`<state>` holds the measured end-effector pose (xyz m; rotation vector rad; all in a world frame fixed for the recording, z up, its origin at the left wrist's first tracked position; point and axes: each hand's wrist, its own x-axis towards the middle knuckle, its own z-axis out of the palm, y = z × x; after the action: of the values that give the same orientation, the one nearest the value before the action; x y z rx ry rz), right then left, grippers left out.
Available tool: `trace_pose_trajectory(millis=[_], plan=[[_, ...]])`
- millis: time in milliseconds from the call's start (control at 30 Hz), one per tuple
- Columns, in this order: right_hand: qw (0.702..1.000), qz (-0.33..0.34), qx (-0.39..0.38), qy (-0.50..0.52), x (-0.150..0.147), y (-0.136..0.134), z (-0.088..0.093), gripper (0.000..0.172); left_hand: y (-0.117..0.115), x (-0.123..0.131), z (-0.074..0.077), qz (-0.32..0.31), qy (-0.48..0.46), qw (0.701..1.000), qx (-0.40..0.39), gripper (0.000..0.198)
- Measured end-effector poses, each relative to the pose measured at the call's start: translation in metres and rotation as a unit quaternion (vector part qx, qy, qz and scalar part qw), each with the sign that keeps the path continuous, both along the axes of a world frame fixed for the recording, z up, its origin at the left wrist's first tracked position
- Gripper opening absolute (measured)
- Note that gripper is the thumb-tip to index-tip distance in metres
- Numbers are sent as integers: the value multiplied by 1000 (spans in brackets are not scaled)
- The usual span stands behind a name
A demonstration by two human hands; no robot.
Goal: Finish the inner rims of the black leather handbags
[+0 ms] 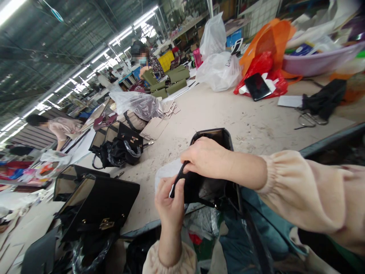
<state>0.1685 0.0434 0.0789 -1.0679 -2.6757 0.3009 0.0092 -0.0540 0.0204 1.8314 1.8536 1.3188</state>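
Note:
A black handbag point(228, 140) stands with its mouth facing up at the table's near edge, its dark lining showing inside. My left hand point(170, 198) pinches the bag's left rim between thumb and fingers. Just above it, my right hand point(203, 156) reaches across the opening and grips the same rim, fingers folded over the edge. Part of the bag's mouth is hidden behind the right hand and forearm. A black strap point(256, 236) hangs down from the bag on the right, over my lap.
More black handbags point(114, 198) stand at left, with others point(129, 133) behind. Tan card pieces point(155, 128), clear plastic bags point(219, 70), a phone point(257, 86) and a purple basin point(322, 62) lie around the table point(199, 110). Two people point(154, 62) work farther back.

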Motion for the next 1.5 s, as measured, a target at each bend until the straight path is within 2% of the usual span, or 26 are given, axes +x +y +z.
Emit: trace_pose_trajectory(millis=[133, 333, 567, 767, 1333, 1500], plan=[[1000, 3, -1, 14, 0, 2, -2, 20, 5, -3, -1, 8, -6, 1000, -7, 16], [999, 10, -5, 38, 3, 3, -4, 32, 9, -8, -2, 20, -41, 999, 4, 12], [999, -5, 18, 31, 2, 4, -9, 26, 10, -7, -4, 34, 8, 999, 33, 9], [1000, -14, 19, 19, 2, 3, -5, 16, 11, -7, -4, 31, 20, 999, 25, 9], [999, -35, -12, 2, 0, 4, 0, 17, 14, -8, 2, -15, 61, 998, -20, 12], [999, -39, -20, -2, -1, 5, 3, 11, 15, -7, 17, -53, 106, 991, -56, 13]])
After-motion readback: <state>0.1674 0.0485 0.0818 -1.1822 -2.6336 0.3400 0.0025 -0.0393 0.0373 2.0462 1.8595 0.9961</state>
